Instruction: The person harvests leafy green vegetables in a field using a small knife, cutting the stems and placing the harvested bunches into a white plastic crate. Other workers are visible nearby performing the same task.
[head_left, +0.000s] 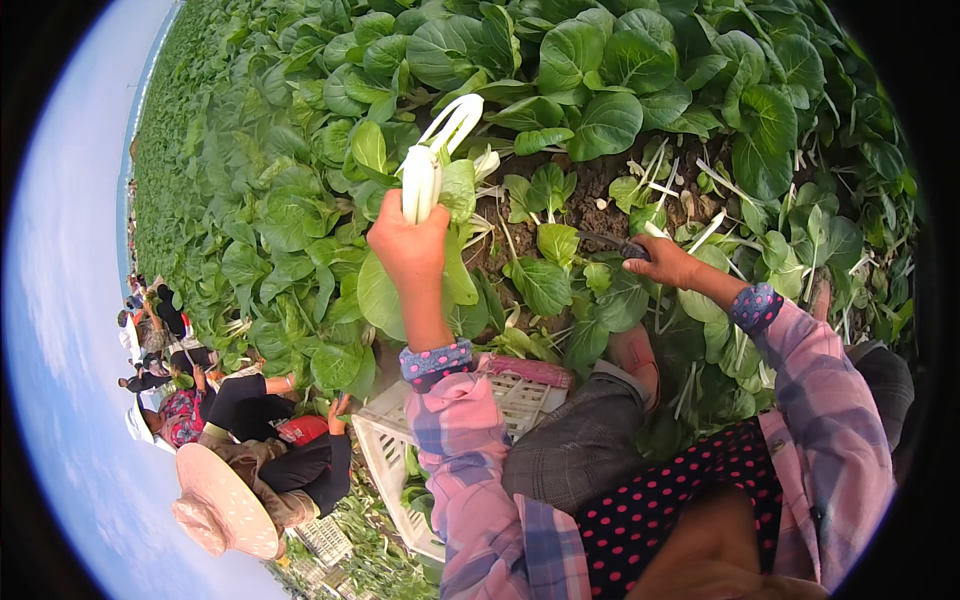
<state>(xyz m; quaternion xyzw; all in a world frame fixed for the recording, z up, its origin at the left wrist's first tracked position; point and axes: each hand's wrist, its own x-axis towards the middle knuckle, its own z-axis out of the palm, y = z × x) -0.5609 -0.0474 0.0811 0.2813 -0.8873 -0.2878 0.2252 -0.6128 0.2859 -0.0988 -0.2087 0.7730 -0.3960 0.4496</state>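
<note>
My left hand (411, 244) grips a cut head of bok choy (422, 184) by its pale stalks, the white base facing up. Broad green leaves hang below that fist. In my right hand (664, 262) is the dark handle of a hand tool (634, 250), with a dark curved blade (598, 239) reaching left among the leaves; the end of the blade is hard to make out. Beneath and between my hands lie small bok choy leaves (541, 285) and bare brown soil (600, 206) strewn with trimmed stalks.
Dense standing bok choy (592, 82) fills the ground ahead. A white plastic crate (390, 480) holding greens stands by my left forearm. My sandalled foot (636, 360) is among the leaves. To the left crouches a co-worker in a wide-brimmed hat (229, 502), with several other people (154, 330) beyond.
</note>
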